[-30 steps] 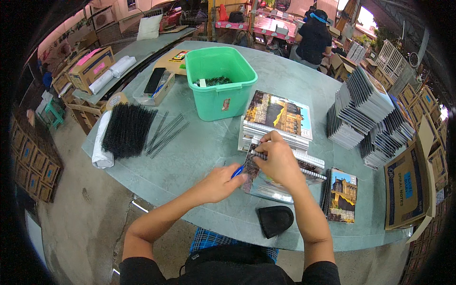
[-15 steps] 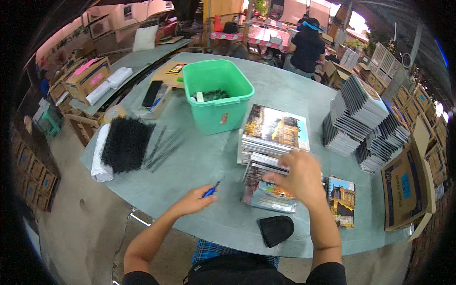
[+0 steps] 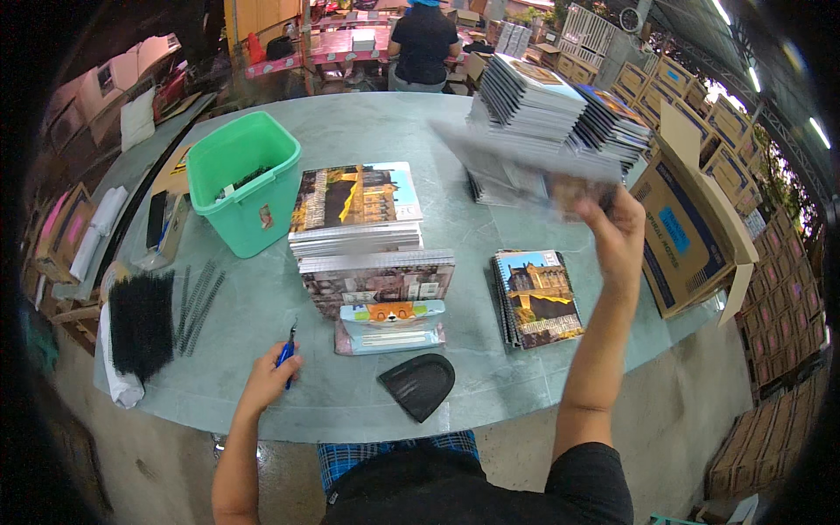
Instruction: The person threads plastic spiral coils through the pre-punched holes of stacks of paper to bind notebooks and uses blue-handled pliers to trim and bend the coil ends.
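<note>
A blurred notebook (image 3: 525, 162) is raised over the table (image 3: 350, 131), clamped in our right hand (image 3: 617, 232). Our left hand (image 3: 271, 372) grips a blue tool (image 3: 288, 350). The green bin (image 3: 245, 192) holds black coils (image 3: 249, 178).

Grey-green table (image 3: 367, 131) set mid-frame, cardboard boxes (image 3: 770, 289) stacked at right, concrete floor (image 3: 700, 420) seen below, strip lights (image 3: 818, 131) mounted upper right

R hand (image 3: 619, 229) held a blurred notebook (image 3: 525, 162) up over the table (image 3: 367, 131); L hand (image 3: 269, 378) rested by the edge w/ a blue-handled tool (image 3: 288, 350). Green bin (image 3: 245, 188) sat far left.
</note>
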Demonstrator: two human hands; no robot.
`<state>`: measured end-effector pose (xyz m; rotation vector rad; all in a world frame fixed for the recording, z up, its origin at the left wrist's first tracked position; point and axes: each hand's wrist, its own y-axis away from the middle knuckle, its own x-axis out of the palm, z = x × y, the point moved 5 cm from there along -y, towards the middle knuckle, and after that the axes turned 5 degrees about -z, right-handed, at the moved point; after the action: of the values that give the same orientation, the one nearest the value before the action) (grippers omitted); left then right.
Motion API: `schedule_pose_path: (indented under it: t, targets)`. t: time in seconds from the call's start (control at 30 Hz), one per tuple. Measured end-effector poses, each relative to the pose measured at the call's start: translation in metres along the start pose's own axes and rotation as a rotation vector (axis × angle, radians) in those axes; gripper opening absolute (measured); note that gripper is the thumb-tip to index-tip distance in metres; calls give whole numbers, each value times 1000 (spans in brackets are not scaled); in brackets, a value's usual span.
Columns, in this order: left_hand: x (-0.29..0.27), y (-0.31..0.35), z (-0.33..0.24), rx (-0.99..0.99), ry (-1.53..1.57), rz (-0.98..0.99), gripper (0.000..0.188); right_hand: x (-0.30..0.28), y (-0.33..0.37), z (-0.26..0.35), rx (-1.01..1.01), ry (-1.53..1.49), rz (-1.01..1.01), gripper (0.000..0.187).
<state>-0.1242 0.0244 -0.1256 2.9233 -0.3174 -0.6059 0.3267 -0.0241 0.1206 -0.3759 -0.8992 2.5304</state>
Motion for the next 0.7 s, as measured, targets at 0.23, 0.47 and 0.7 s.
schedule_pose_path:
  t: [0.23, 0.47, 0.7]
  targets:
    - [1, -4, -9, 106, -244, -54, 36, -130, 115, -157, 677, 264, 49, 44]
    - [17, -17, -14, 436, -661, -233, 42, -133, 142, -232, 593, 682, 20, 39]
    - [17, -5, 6, 471, -845, -379, 49, -107, 108, -230, 518, 1316, 32, 29]
